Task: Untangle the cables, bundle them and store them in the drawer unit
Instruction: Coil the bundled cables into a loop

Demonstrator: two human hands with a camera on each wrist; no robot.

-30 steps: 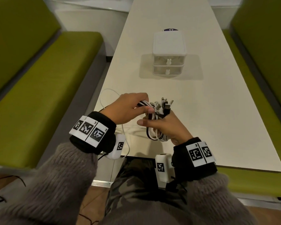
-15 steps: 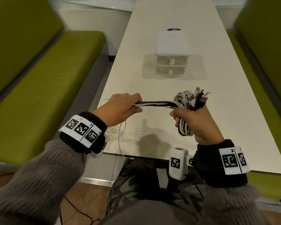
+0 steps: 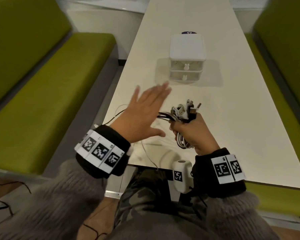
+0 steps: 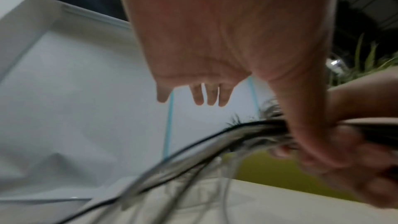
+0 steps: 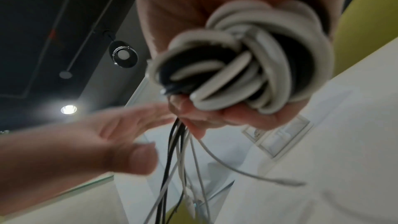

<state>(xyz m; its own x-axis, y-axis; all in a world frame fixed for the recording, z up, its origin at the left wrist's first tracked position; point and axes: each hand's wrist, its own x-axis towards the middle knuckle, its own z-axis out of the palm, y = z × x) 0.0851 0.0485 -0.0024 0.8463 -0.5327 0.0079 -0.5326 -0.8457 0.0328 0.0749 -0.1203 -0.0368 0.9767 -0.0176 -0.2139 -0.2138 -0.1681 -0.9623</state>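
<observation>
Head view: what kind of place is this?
Probably a café or canteen booth: a long white table flanked by green upholstered benches, with recessed spotlights in a dark ceiling. A small white drawer unit stands on the table.

Long cream-white table (image 3: 232, 118) ran up the centre of the head view. Green upholstered bench (image 3: 50, 94) filled the left of the frame; a second green bench (image 3: 284, 58) occupied the right edge. Dark purple round item (image 3: 189, 32) showed partly at upper centre, on the table. Camouflage-patterned trousers (image 3: 145, 193) lay at lower centre, grey fuzzy sleeves (image 3: 59, 205) at the bottom. Right wrist view: dark ceiling with a round lamp (image 5: 69, 109) lit at left and a disc fitting (image 5: 123, 54) above it.
</observation>
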